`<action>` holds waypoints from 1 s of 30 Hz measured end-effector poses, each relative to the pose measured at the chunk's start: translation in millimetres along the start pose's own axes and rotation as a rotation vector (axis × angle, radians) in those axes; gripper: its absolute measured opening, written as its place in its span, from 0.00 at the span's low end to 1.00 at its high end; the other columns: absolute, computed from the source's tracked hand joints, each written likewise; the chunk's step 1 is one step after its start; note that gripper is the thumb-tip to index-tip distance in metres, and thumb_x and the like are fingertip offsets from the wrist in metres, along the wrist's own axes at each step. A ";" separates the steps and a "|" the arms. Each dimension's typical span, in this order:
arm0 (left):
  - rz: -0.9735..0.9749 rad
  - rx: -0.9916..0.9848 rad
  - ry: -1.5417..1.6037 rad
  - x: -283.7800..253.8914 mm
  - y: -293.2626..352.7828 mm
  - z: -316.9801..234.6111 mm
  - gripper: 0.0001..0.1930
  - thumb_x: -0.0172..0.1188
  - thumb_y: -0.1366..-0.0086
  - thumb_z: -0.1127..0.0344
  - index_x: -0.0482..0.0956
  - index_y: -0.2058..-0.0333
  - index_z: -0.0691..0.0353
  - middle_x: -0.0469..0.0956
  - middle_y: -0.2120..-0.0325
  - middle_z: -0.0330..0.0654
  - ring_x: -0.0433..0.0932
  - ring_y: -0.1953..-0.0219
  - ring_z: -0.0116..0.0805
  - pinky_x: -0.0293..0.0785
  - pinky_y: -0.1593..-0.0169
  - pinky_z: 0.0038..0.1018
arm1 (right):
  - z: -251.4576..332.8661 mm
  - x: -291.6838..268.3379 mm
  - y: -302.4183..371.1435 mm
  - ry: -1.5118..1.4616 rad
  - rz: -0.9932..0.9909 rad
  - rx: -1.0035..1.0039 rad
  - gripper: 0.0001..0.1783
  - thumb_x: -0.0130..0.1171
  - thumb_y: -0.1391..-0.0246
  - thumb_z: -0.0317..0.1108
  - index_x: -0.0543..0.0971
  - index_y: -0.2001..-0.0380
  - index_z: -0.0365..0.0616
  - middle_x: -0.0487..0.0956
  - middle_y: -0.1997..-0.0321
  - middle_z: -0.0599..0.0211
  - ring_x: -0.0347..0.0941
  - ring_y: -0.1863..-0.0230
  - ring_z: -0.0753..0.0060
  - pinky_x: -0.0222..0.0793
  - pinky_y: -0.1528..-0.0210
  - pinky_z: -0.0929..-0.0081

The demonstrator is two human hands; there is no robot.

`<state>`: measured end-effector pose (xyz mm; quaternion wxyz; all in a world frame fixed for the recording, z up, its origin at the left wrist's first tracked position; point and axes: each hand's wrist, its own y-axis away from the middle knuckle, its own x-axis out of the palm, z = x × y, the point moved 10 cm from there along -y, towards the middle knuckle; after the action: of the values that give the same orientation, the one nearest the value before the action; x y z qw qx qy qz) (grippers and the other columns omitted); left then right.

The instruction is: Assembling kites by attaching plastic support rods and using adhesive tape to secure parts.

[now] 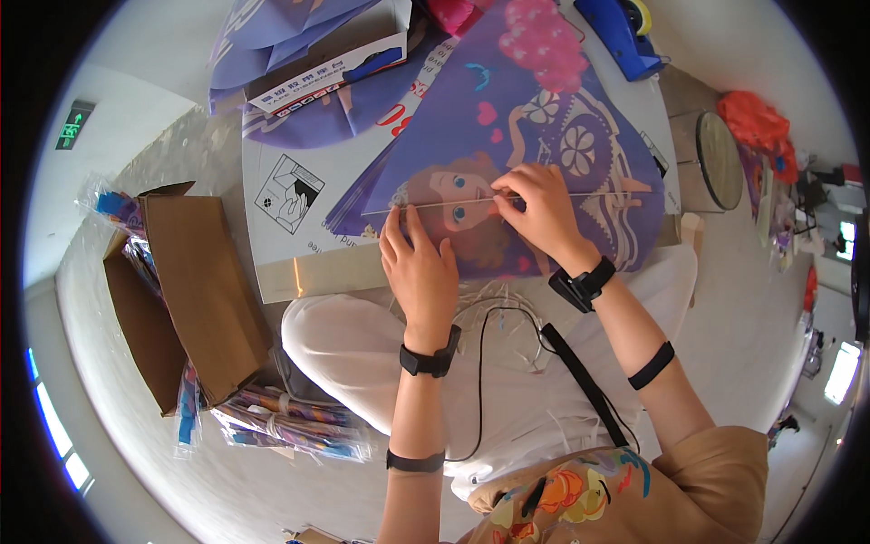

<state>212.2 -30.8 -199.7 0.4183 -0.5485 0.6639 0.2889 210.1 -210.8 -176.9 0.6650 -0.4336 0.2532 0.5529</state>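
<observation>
In front of me lies a triangular purple kite sheet (580, 168) printed with a cartoon figure, hearts and pink flowers. A thin pale rod (589, 194) runs across it from left to right. My left hand (419, 276) rests at the rod's left end, fingertips pressed down on it and the thumb held apart. Further right, my right hand (541, 210) pinches the rod between thumb and fingers over the printed face. The exact spot of that pinch is partly covered by the fingers. More purple sheets (358, 195) show beneath the kite's left edge.
An open carton (331, 72) and folded purple sheets (272, 36) occupy the table's far left. A blue tape dispenser (625, 41) stands far right. Left of the table (272, 263) is a brown cardboard box (204, 299) beside bagged bundles (290, 422). A round stool (718, 161) stands right.
</observation>
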 end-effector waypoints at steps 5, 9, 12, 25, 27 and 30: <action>-0.004 -0.004 0.003 -0.8 -0.1 0.1 0.33 0.65 0.45 0.68 0.64 0.41 0.68 0.62 0.41 0.54 0.62 0.39 0.53 0.63 0.39 0.44 | 11.9 4.6 -1.2 0.099 -0.021 -0.113 0.06 0.67 0.57 0.29 0.79 0.74 0.48 0.75 0.73 0.75 0.72 0.65 0.68 0.61 0.57 0.68; 0.000 0.001 0.024 -1.0 -0.9 -1.3 0.33 0.65 0.45 0.69 0.64 0.41 0.68 0.62 0.41 0.54 0.62 0.39 0.53 0.63 0.39 0.44 | 11.5 6.2 1.6 0.107 -0.048 -0.121 0.06 0.66 0.58 0.27 0.78 0.75 0.49 0.74 0.73 0.75 0.71 0.66 0.68 0.61 0.58 0.69; -0.010 0.003 0.049 -2.9 0.8 0.7 0.33 0.64 0.44 0.69 0.64 0.40 0.66 0.62 0.42 0.53 0.62 0.40 0.55 0.63 0.40 0.45 | 8.6 11.1 1.7 0.055 -0.001 -0.065 0.08 0.66 0.58 0.25 0.78 0.73 0.49 0.74 0.73 0.75 0.70 0.67 0.68 0.59 0.60 0.71; -0.021 0.022 0.066 -2.7 1.7 0.1 0.27 0.62 0.41 0.70 0.69 0.42 0.62 0.62 0.42 0.55 0.62 0.41 0.57 0.65 0.41 0.45 | -8.1 6.6 7.2 -0.048 -0.032 0.058 0.06 0.62 0.52 0.25 0.74 0.72 0.48 0.74 0.73 0.72 0.71 0.66 0.65 0.60 0.59 0.67; -0.012 0.017 0.068 -2.2 1.2 -1.6 0.27 0.62 0.41 0.70 0.70 0.42 0.62 0.62 0.42 0.55 0.62 0.41 0.57 0.65 0.41 0.44 | -20.0 -3.3 11.2 -0.057 -0.128 0.110 0.05 0.60 0.49 0.24 0.73 0.72 0.45 0.76 0.72 0.69 0.72 0.68 0.62 0.62 0.61 0.65; -0.002 0.003 0.056 -1.4 2.2 -0.8 0.26 0.62 0.41 0.70 0.70 0.42 0.62 0.62 0.42 0.55 0.62 0.40 0.57 0.66 0.41 0.44 | -40.6 -17.1 15.1 -0.106 -0.220 0.189 0.04 0.58 0.48 0.22 0.73 0.71 0.42 0.76 0.73 0.66 0.72 0.71 0.58 0.64 0.66 0.63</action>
<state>210.0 -30.3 -198.3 0.4007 -0.5564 0.6750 0.2723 197.0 -254.2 -187.6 0.7720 -0.3643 0.2195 0.4724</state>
